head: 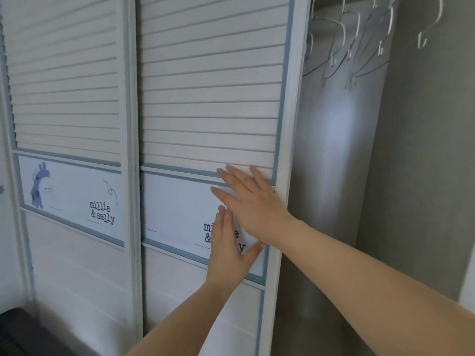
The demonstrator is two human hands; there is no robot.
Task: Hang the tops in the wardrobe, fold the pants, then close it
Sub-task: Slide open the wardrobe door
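At the bottom left corner, nearest the camera, lies a dark padded thing [18,330], too cut off to identify. Two bare forearms reach up from the lower edge toward the wardrobe. The left hand [228,247] lies flat against the sliding door [205,98], fingers straight and together, thumb spread to the right, covering part of the printed words "millie & sally" on the door's pale middle band; a thin ring shows on one finger. The right hand [252,201] sits just above it, also open, its straight fingers pressed against the door across the blue trim between the slats and the printed band, close to the door's right edge. Neither hand holds anything. To the left, a second door [69,86] of the same slatted white kind carries a blue animal picture [39,186] and the same words. To the right of the pressed door the wardrobe [359,176] stands open, its grey inside bare at this height, and bare wire hangers [347,34] hang near the top, blurred.
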